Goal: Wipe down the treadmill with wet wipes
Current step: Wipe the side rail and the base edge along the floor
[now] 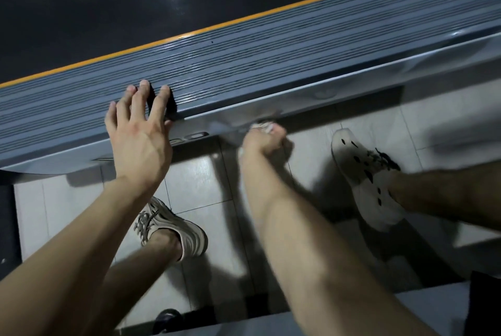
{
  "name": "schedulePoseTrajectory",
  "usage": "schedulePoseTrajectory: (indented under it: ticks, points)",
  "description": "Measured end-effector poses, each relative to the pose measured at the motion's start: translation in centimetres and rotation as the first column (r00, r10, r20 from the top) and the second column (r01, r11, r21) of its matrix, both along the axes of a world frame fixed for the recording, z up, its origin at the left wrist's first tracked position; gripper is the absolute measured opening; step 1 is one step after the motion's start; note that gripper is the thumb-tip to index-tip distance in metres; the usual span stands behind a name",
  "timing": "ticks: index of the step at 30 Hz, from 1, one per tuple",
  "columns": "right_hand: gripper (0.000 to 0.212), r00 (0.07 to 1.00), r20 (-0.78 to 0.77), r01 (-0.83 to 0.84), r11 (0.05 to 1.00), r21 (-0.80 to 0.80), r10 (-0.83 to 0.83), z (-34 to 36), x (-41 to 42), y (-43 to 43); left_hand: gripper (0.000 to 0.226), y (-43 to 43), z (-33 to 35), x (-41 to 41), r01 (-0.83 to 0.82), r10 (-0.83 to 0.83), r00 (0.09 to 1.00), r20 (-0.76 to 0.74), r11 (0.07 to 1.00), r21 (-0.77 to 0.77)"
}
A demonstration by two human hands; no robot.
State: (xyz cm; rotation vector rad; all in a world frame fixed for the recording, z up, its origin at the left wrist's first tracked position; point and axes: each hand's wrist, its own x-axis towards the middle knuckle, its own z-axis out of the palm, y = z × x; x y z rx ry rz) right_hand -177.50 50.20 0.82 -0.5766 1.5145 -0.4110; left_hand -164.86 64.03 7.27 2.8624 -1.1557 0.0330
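Grey ribbed treadmill (271, 64) rail is running across my view above the tiled floor (206, 194). I am bracing my left grip (138, 129), fingers spread, on the ribs, while my right grip (267, 143) is clutching a bunched wet wipe (260, 126) against the rail's lower edge. I am judging the wiping underway, with much left.

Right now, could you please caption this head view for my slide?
Left hand rests on the treadmill rail while the right hand presses a wipe against its side.
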Motion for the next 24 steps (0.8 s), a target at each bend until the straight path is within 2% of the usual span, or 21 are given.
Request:
schedulePoseTrajectory:
  ticks: [2, 4, 6, 8, 10, 13, 14, 15, 17, 18, 19, 22, 24]
  points:
    - [0.033, 0.994, 0.064, -0.093, 0.996, -0.014, 0.094, -0.2, 3.0, 4.9, 0.062, -0.2, 0.4, 0.1, 0.004, -0.004, 1.0, -0.02, 1.0, 0.021]
    - [0.038, 0.999, 0.029, -0.035, 0.992, -0.12, 0.039, -1.9, 4.3, 6.2, 0.063, -0.2, 0.7, 0.4, 0.005, -0.004, 1.0, -0.024, 0.999, 0.039]
    - [0.039, 1.0, 0.01, 0.027, 0.95, -0.311, -0.025, -1.9, 2.4, 3.2, 0.064, 0.0, 0.8, 0.5, 0.001, -0.001, 1.0, -0.017, 0.999, 0.047]
    - [0.037, 0.986, -0.148, 0.007, 0.894, -0.448, -0.081, -1.9, -0.4, -2.0, 0.065, 0.0, 0.7, 0.4, 0.001, -0.001, 1.0, -0.013, 0.999, 0.039]
    - [0.043, 0.939, -0.263, 0.03, 0.817, -0.575, -0.22, -3.0, -3.4, -8.0, 0.064, -0.1, 0.5, 0.3, 0.0, 0.0, 1.0, -0.006, 1.0, 0.028]
    - [0.045, 0.922, -0.298, -0.01, 0.753, -0.658, -0.249, -2.5, -2.7, -6.9, 0.063, -0.3, 0.1, -0.1, -0.015, 0.016, 1.0, -0.019, 0.999, 0.041]
    - [0.044, 0.947, -0.285, -0.093, 0.725, -0.682, -0.146, -2.0, -1.5, -3.8, 0.063, -0.3, 0.2, -0.2, -0.016, 0.017, 1.0, -0.023, 0.999, 0.049]
    - [0.043, 0.963, -0.266, -0.217, 0.677, -0.703, 0.033, -1.5, -0.4, -0.1, 0.063, -0.4, 0.4, -0.3, -0.017, 0.019, 0.999, -0.029, 0.998, 0.058]
    - [0.041, 0.89, -0.239, -0.421, 0.501, -0.756, 0.388, -0.1, 0.8, 5.8, 0.064, -0.5, 1.1, -0.1, -0.007, 0.01, 0.999, -0.042, 0.997, 0.08]
    - [0.041, 0.854, -0.242, -0.45, 0.418, -0.789, 0.461, 0.2, 1.0, 6.6, 0.065, -0.6, 1.4, 0.0, -0.001, 0.006, 0.999, -0.045, 0.996, 0.09]
    - [0.042, 0.847, -0.257, -0.452, 0.376, -0.809, 0.465, 0.1, 0.8, 5.6, 0.065, -0.8, 1.7, 0.1, -0.002, 0.007, 0.999, -0.047, 0.995, 0.101]
    - [0.046, 0.918, -0.279, -0.372, 0.368, -0.852, 0.281, -0.1, -2.5, -1.0, 0.066, -1.0, 2.3, -0.1, -0.013, 0.02, 0.998, -0.052, 0.992, 0.127]
    - [0.047, 0.955, -0.293, -0.285, 0.442, -0.851, 0.052, -0.5, -6.1, -7.8, 0.067, -1.2, 2.6, -0.2, -0.016, 0.023, 0.998, -0.054, 0.992, 0.123]
